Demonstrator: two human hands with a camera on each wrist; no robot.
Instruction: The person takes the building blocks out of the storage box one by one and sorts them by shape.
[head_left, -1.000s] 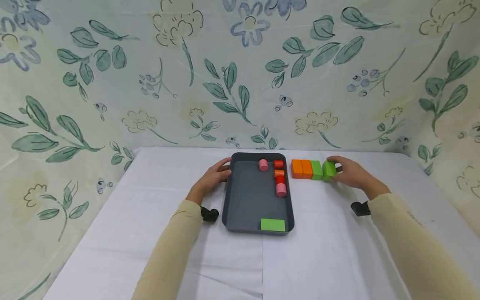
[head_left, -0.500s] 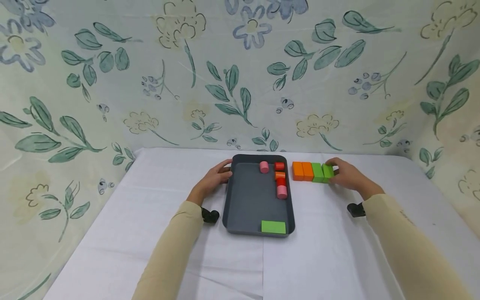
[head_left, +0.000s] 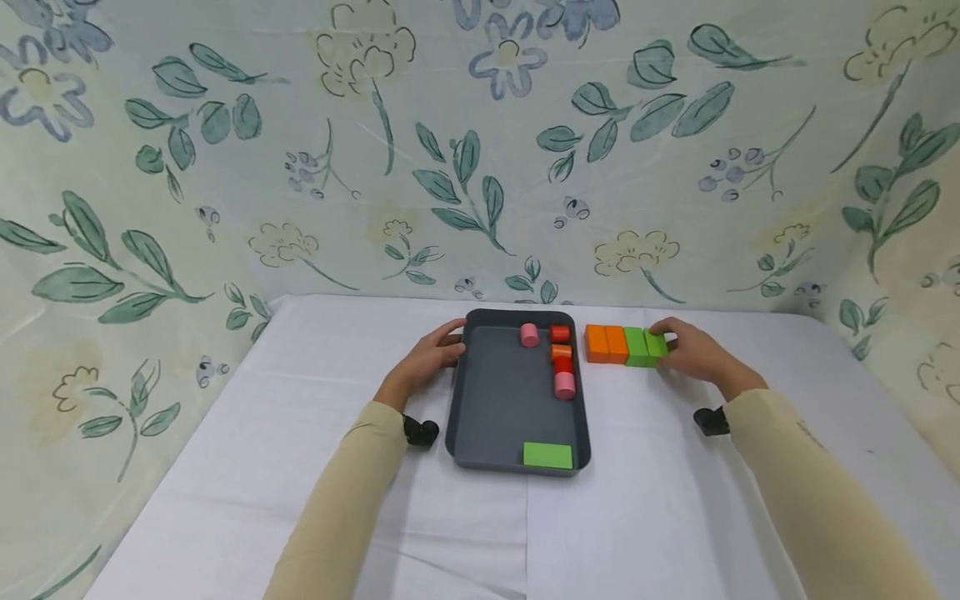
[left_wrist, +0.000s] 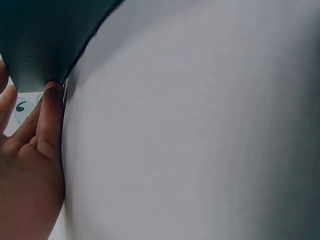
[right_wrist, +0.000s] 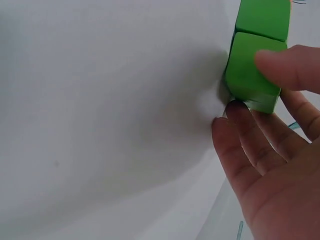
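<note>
My right hand (head_left: 701, 357) pinches the outermost green block (head_left: 656, 346) in a row on the white cloth. In the right wrist view its thumb (right_wrist: 290, 67) lies on that green block (right_wrist: 255, 67), and the other fingers are at its end and far side. The block touches a second green block (head_left: 636, 346). Two orange blocks (head_left: 596, 343) continue the row toward the tray. My left hand (head_left: 423, 362) touches the left side of the dark grey tray (head_left: 487, 400). In the left wrist view, fairly straight fingers (left_wrist: 50, 117) reach the tray's outer wall (left_wrist: 45, 40).
Inside the tray are several small pieces: pink cylinders (head_left: 529, 335), red pieces (head_left: 560, 333), a small orange piece (head_left: 561, 352) and a flat green piece (head_left: 547, 455) in the near right corner. A floral cloth (head_left: 480, 167) hangs behind the white-covered table (head_left: 262, 433).
My right hand has moved slightly left and set the tilted outer green block flush against its green neighbour. My left hand stays at the tray's side.
</note>
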